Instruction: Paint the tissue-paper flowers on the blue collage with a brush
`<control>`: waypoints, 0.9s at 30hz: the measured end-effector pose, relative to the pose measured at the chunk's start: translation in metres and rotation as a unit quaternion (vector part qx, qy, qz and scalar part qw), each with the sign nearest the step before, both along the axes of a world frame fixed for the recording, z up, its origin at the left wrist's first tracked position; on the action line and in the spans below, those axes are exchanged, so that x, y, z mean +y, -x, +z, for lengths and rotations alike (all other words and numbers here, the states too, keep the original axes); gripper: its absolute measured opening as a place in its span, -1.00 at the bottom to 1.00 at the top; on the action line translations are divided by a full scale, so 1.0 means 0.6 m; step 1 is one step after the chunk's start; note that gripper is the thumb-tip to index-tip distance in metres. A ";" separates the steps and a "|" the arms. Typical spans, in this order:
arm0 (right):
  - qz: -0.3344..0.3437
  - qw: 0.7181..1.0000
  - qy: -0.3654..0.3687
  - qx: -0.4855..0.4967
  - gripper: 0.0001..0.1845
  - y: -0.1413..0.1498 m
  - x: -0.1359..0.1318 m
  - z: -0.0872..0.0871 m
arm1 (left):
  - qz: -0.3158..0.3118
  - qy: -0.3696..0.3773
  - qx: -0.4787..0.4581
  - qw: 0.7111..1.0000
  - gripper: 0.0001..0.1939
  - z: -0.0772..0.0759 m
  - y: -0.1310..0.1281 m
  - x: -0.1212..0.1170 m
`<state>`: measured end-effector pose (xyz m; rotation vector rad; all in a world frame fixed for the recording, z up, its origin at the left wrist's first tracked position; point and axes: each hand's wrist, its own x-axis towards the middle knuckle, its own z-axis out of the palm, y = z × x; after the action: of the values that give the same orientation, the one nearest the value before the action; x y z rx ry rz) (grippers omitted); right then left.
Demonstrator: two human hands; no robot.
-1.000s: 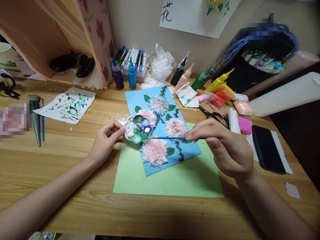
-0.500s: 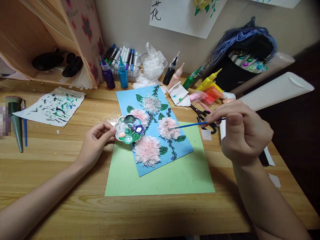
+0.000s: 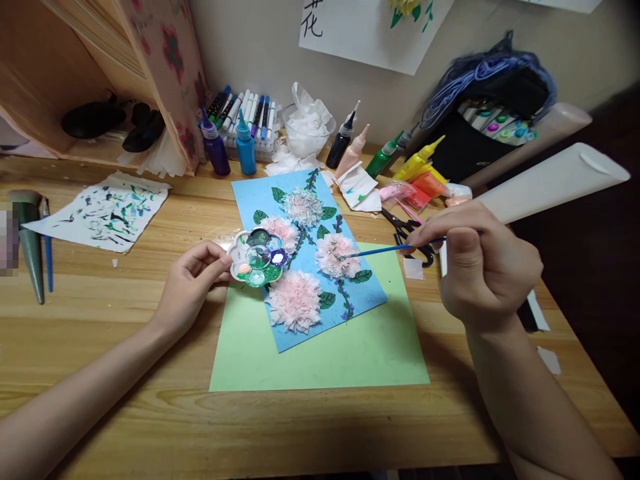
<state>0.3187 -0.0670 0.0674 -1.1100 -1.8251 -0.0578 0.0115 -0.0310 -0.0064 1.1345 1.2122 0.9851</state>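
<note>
Between thumb and fingers, my left hand [image 3: 200, 270] holds the rim of a flower-shaped paint palette [image 3: 256, 275] with green, purple, white and peach paint in its wells. The palette hangs over the left edge of a blue board [image 3: 325, 303] decorated with painted leaves and ruffled pink flowers. My right hand [image 3: 483, 267] is closed around a thin blue paintbrush [image 3: 383, 250]. The brush tip is at the right-hand pink flower [image 3: 337, 255], whose middle shows some green. Under the board lies a light green sheet [image 3: 320, 367].
Paint bottles [image 3: 245, 148], a marker box [image 3: 250, 120] and a bowl of white tissue [image 3: 309, 123] stand along the wall. Black scissors [image 3: 403, 230] and a white tube [image 3: 550, 183] are at right. A paint-stained cloth [image 3: 107, 210] and another brush [image 3: 49, 253] lie left.
Very little differs. My right hand has shifted slightly left, with the brush tip still at the same pink flower. The palette stays in place.
</note>
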 end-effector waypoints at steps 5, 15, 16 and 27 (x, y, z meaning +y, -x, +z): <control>0.014 1.000 0.016 -0.010 -0.78 0.001 0.000 0.001 | 0.003 0.001 0.000 1.000 -0.78 0.000 0.000 0.000; 0.032 0.999 0.025 -0.030 -0.80 0.000 0.000 -0.002 | 0.001 -0.003 -0.006 1.000 -0.80 -0.001 0.000 0.000; 0.035 0.998 0.028 -0.036 -0.80 0.000 0.000 -0.003 | 0.002 -0.002 -0.007 1.000 -0.81 0.000 0.000 0.000; 0.037 0.997 0.034 -0.050 -0.80 -0.001 0.000 -0.002 | 0.003 -0.002 0.000 1.000 -0.81 0.002 0.000 0.000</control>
<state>0.3193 -0.0671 0.0664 -1.1022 -1.9692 -0.0090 0.0115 -0.0309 -0.0054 1.1350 1.2138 0.9921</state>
